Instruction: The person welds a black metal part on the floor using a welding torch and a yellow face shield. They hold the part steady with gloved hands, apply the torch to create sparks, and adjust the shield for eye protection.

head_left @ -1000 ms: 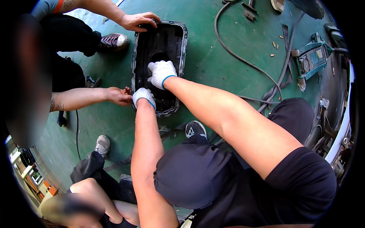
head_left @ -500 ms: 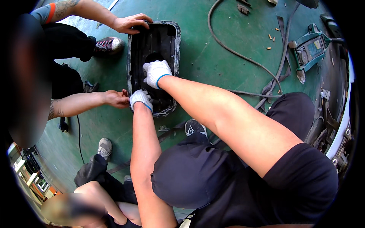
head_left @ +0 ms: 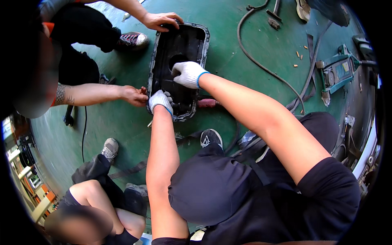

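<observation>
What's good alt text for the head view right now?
A gloved left hand is at the near-left rim of a black pan, the gloved right hand over its inside. A co-worker's hand touches the far rim; a jack stands rightward.

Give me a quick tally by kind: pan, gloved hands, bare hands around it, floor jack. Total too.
Black pan: 1
Gloved left hand and gloved right hand: 2
Co-worker's bare hands: 2
Teal floor jack: 1
Total: 6
</observation>
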`<state>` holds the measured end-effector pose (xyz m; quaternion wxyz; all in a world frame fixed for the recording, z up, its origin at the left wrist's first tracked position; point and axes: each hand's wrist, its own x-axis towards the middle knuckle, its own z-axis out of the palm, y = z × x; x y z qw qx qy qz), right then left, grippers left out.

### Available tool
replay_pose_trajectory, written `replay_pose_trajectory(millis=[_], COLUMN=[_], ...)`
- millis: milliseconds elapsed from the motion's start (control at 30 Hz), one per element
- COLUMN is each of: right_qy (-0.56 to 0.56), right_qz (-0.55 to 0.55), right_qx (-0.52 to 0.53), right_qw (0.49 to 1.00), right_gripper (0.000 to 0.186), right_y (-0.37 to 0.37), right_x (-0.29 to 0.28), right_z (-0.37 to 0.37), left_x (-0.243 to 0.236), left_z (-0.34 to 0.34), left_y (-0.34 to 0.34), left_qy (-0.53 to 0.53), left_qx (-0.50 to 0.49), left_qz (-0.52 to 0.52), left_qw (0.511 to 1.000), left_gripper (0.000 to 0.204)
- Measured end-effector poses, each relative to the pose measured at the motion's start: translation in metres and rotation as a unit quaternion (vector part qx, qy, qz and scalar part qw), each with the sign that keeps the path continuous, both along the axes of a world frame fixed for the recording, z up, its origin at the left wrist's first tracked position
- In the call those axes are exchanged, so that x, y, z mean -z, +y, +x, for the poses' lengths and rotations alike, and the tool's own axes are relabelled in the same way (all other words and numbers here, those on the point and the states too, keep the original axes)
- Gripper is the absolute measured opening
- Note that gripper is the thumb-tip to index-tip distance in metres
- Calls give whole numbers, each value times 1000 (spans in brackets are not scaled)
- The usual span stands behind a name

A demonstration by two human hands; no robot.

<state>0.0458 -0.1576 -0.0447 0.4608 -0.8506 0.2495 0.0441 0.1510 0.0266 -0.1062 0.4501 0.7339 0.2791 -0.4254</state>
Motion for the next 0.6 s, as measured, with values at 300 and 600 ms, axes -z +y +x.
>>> replay_pose_trajectory(millis=[300, 600], right_qy=[-64, 164], right_qz=[125, -154], right_qx=[83, -240], right_qw=[987, 944], right_gripper=[27, 49], right_y=[9, 86], right_x=[-89, -62], right_z=[-85, -146], left_x=[-97, -24], left_z=[-91, -71], left_y=[43, 154], left_qy=[-215, -17], left_qx=[-41, -299], left_qz=[-159, -66], left_qw=[963, 952], left_gripper=[38, 52])
